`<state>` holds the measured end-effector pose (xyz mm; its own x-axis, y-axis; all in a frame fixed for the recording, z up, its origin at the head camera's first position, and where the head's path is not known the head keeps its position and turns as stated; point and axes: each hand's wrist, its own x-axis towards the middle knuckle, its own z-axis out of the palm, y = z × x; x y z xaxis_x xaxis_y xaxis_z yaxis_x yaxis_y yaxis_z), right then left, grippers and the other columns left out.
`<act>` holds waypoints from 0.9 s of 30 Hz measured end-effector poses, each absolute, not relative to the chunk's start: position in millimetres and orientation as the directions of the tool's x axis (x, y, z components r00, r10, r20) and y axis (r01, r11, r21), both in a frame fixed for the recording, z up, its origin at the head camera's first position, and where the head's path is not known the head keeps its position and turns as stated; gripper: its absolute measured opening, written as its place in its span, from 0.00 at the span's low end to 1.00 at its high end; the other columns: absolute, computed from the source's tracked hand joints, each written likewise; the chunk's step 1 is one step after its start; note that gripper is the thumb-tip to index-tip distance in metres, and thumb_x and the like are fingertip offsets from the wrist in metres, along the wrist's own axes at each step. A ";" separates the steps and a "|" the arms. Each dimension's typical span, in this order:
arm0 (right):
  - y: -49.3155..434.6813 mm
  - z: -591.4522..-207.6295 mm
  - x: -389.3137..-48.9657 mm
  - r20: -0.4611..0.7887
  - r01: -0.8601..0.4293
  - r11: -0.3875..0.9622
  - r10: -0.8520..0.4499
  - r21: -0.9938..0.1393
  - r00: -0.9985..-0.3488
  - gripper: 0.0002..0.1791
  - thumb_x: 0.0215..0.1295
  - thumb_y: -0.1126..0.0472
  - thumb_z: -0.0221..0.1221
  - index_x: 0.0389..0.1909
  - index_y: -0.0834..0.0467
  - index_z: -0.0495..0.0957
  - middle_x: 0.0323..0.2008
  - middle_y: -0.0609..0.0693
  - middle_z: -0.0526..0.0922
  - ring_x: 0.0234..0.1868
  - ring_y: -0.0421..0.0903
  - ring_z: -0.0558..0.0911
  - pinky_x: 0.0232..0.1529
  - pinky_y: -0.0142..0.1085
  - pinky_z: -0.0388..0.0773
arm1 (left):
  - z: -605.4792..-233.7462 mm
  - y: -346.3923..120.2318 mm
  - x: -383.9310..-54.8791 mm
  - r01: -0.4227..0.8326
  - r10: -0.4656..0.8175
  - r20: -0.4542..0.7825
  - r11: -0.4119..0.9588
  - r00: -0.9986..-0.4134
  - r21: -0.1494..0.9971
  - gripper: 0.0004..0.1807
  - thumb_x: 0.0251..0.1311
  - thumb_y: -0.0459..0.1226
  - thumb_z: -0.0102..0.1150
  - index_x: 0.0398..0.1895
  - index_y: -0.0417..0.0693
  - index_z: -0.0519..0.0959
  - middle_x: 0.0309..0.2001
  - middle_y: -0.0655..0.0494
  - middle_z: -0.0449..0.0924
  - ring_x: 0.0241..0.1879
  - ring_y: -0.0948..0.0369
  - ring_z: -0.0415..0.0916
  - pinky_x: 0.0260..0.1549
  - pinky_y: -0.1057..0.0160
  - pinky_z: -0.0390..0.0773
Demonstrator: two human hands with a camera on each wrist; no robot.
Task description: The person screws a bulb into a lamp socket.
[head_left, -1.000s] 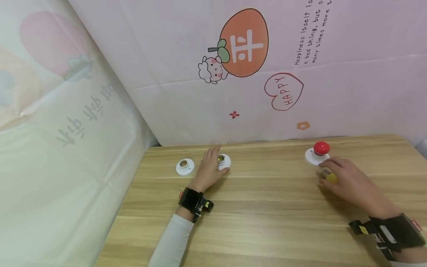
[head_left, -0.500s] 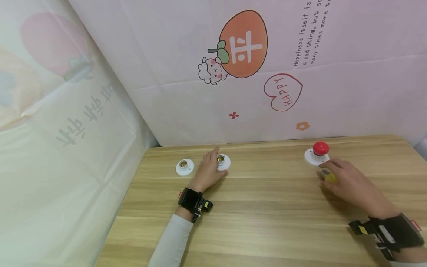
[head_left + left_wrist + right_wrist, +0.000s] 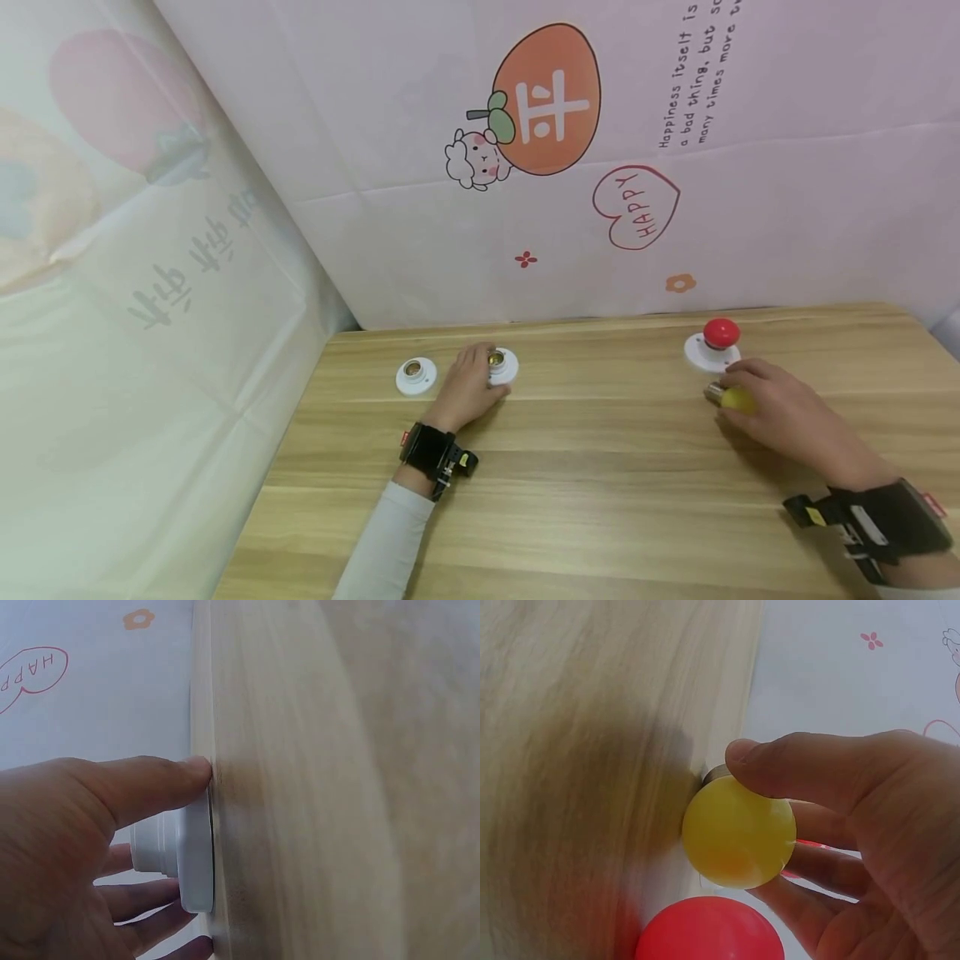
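My left hand (image 3: 462, 390) grips a round white lamp holder (image 3: 510, 367) on the table. In the left wrist view the thumb lies at one edge of the lamp holder's base (image 3: 196, 855), with the fingers on its far side. The holder's brass-coloured socket faces up and has no bulb in it. On the right, my right hand (image 3: 791, 421) holds a yellow light bulb (image 3: 738, 401) between thumb and fingers, its metal screw base pointing left. The right wrist view shows the yellow bulb (image 3: 739, 832) close to the tabletop, its screw base mostly hidden behind the thumb.
Another white lamp holder (image 3: 415, 382), with no bulb, stands left of my left hand. Behind the right hand, a red bulb (image 3: 722, 333) sits in a third holder (image 3: 703, 357). A red bulb (image 3: 709, 934) also shows below the yellow one. A printed cloth (image 3: 420, 250) hangs behind the table (image 3: 585, 500).
The left hand's raised finger has come down at the lamp holder. In the right hand, the yellow bulb has shifted so that its screw base sticks out farther left.
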<state>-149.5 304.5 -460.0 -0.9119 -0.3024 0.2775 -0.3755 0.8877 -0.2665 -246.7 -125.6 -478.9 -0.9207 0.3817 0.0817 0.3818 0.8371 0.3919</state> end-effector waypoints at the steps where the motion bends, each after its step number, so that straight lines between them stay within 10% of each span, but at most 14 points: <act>1: 304.5 -459.8 -149.5 0.273 -0.373 0.889 -0.302 -0.264 -0.913 0.24 0.49 0.60 0.70 0.46 0.67 0.79 0.47 0.68 0.76 0.46 0.66 0.76 0.43 0.63 0.74 | -479.1 -125.5 -246.8 0.381 0.381 0.082 0.837 -0.921 0.393 0.42 0.57 0.48 0.66 0.69 0.39 0.59 0.66 0.44 0.63 0.66 0.51 0.57 0.66 0.51 0.59; 27: 304.4 -458.1 -145.0 0.197 -0.329 0.911 -0.285 -0.249 -0.938 0.24 0.54 0.59 0.67 0.51 0.63 0.77 0.46 0.64 0.80 0.46 0.62 0.79 0.42 0.61 0.75 | -476.4 -126.0 -242.5 0.374 0.377 0.071 0.845 -0.924 0.383 0.39 0.53 0.51 0.68 0.65 0.45 0.65 0.61 0.49 0.63 0.58 0.55 0.63 0.59 0.54 0.68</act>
<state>-145.0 304.4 -458.1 -0.9380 -0.2850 0.1971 -0.3291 0.9108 -0.2493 -242.5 -126.0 -476.4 -0.9236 0.3768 0.0706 0.3739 0.8449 0.3826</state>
